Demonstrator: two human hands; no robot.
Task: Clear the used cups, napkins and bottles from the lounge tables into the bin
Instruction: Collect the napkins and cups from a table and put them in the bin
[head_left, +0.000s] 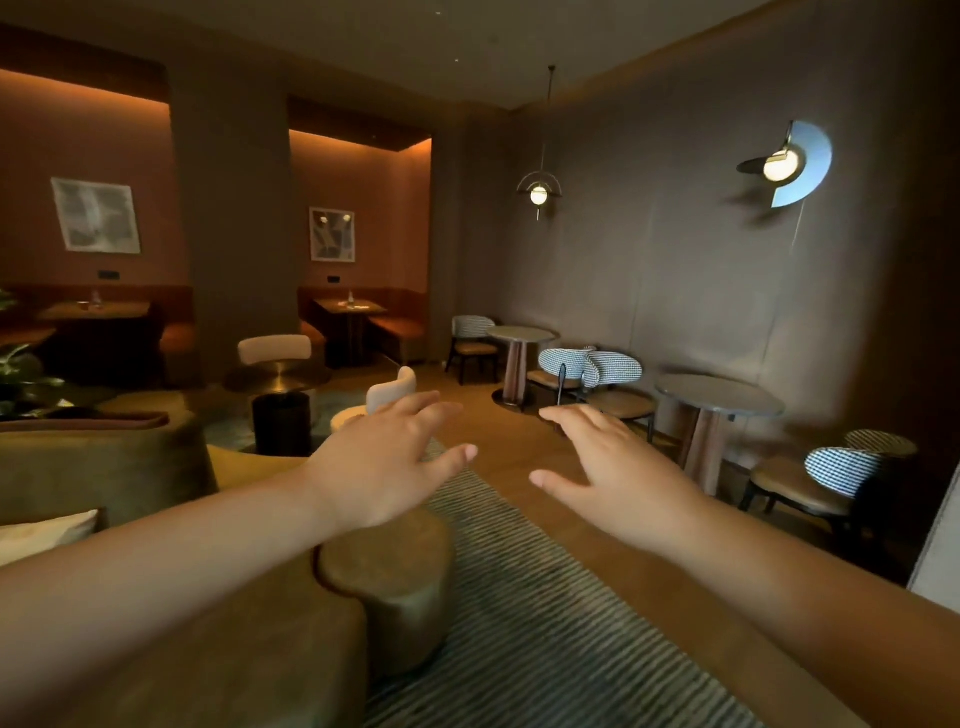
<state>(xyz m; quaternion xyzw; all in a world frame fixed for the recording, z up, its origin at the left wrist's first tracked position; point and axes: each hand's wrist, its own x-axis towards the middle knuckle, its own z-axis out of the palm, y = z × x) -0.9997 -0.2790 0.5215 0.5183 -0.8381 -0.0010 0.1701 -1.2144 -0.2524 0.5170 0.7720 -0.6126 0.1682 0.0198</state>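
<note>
My left hand (387, 457) and my right hand (613, 467) are stretched out in front of me, palms down, fingers spread, holding nothing. Far back, a booth table (358, 307) carries a small bottle (351, 297) and something pale and flat beside it. Another booth table (78, 310) at the far left holds a small bottle (95, 298) and a cup-like item, too small to make out. A dark cylinder (283, 423) stands on the floor ahead left; I cannot tell whether it is a bin.
Two round pedestal tables (519, 333) (719, 396) with checked chairs (589, 366) line the right wall. A sofa (98, 452) and a round brown stool (389, 577) sit close at my left. A striped rug (545, 623) and wooden floor run ahead between them.
</note>
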